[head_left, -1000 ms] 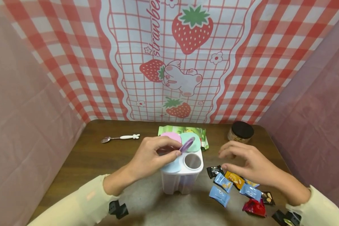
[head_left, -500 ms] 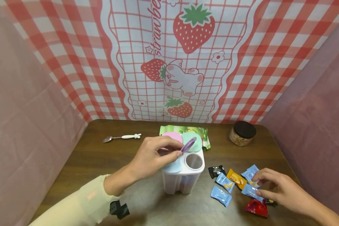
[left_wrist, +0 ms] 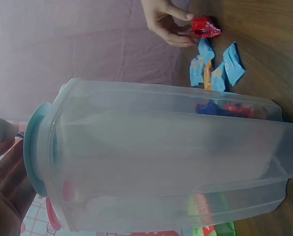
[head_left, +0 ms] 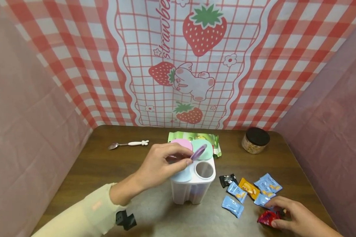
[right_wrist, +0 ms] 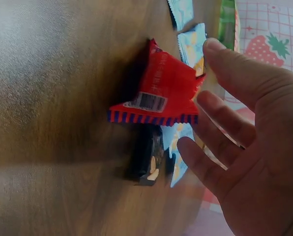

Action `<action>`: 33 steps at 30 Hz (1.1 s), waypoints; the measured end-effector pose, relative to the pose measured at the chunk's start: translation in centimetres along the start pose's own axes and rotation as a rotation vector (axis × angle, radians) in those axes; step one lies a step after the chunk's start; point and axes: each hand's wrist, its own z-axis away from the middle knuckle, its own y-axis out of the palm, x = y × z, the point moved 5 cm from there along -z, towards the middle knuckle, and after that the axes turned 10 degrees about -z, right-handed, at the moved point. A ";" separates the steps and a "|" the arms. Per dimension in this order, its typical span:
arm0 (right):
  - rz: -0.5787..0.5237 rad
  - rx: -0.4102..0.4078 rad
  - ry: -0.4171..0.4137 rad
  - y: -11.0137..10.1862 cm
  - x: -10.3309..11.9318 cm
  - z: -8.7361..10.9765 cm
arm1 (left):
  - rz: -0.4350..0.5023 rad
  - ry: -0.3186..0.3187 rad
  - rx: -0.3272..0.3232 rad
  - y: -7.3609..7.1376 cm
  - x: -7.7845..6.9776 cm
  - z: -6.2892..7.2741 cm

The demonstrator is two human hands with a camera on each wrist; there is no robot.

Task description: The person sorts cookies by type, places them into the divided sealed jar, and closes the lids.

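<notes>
A white container with clear sides [head_left: 192,194] stands mid-table, its top divided among several round openings. My left hand [head_left: 158,163] pinches a raised purple lid [head_left: 199,152] between thumb and fingers, beside the uncovered round opening [head_left: 204,169]. Pink [head_left: 182,143], mint [head_left: 204,149] and pale blue [head_left: 182,175] lids cover other openings. Coloured wrappers [left_wrist: 225,109] show through the wall low inside. At the right, my right hand [head_left: 296,217] is at a red wrapped snack [right_wrist: 166,86], thumb and fingers spread apart around its near edge.
Several blue packets [head_left: 232,206], an orange packet [head_left: 249,188] and a black packet [head_left: 227,180] lie right of the container; another black packet [right_wrist: 149,157] is by the red one. Behind are a green bag [head_left: 216,140], a black-lidded jar [head_left: 255,141] and a spoon [head_left: 129,144].
My right hand has moved from beside the container right and down, past the blue packets, to the red snack. My left hand keeps hold of the purple lid.
</notes>
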 end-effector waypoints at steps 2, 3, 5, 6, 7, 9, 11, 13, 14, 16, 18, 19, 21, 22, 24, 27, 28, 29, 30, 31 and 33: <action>0.028 -0.007 -0.002 0.2 -0.1 0.0 | -0.001 -0.004 0.004 0.0 0.0 0.0; 0.027 -0.008 0.004 0.3 -0.1 -0.1 | -0.001 -0.005 0.005 0.0 0.0 -0.1; 0.008 -0.002 0.017 0.4 -0.2 -0.3 | -0.004 -0.003 0.004 0.0 0.0 -0.1; -0.004 0.003 0.025 0.5 -0.3 -0.3 | -0.005 -0.001 0.004 0.0 0.0 -0.1; -0.015 0.005 0.027 0.5 -0.3 -0.4 | -0.007 0.000 0.004 -0.1 0.0 -0.1; -0.032 0.003 0.011 0.6 -0.2 -0.6 | -0.011 0.002 0.005 -0.1 0.0 -0.2; -0.018 -0.008 -0.016 0.6 -0.2 -0.7 | -0.014 0.002 0.007 -0.1 0.0 -0.3; 0.022 -0.024 -0.027 0.6 -0.2 -0.8 | -0.017 -0.002 0.010 -0.1 0.0 -0.3; 0.035 -0.026 -0.026 0.6 -0.2 -0.8 | -0.017 -0.004 0.011 -0.1 0.0 -0.4; 0.049 -0.017 -0.005 0.6 -0.3 -0.9 | -0.018 -0.008 0.014 0.0 0.1 -0.4; 0.055 -0.004 0.023 0.6 -0.4 -0.9 | -0.019 -0.011 0.016 0.0 0.1 -0.3; 0.054 0.004 0.036 0.6 -0.4 -0.9 | -0.019 -0.012 0.016 0.0 0.1 -0.3; 0.053 0.020 0.062 0.7 -0.4 -1.0 | -0.020 -0.011 0.016 0.0 0.1 -0.2; 0.058 0.021 0.067 0.7 -0.3 -1.1 | -0.020 -0.009 0.015 0.0 0.1 -0.2; 0.069 0.026 0.082 0.6 -0.2 -1.2 | -0.021 -0.005 0.013 0.0 0.0 -0.3; 0.065 0.040 0.104 0.4 -0.1 -1.2 | -0.021 0.000 0.013 0.0 0.0 -0.3; 0.061 0.044 0.112 0.3 -0.1 -1.1 | -0.022 0.001 0.012 0.0 -0.1 -0.3; 0.051 0.056 0.130 0.2 -0.1 -1.0 | -0.023 0.001 0.012 0.0 -0.1 -0.3; 0.042 0.078 0.160 0.0 -0.3 -1.0 | -0.023 0.001 0.012 0.0 -0.1 -0.3; 0.026 0.099 0.186 0.0 -0.4 -0.9 | -0.024 0.001 0.013 0.0 -0.1 -0.3; -0.011 0.154 0.241 -0.1 -0.8 -0.6 | -0.025 0.000 0.011 0.0 -0.1 -0.3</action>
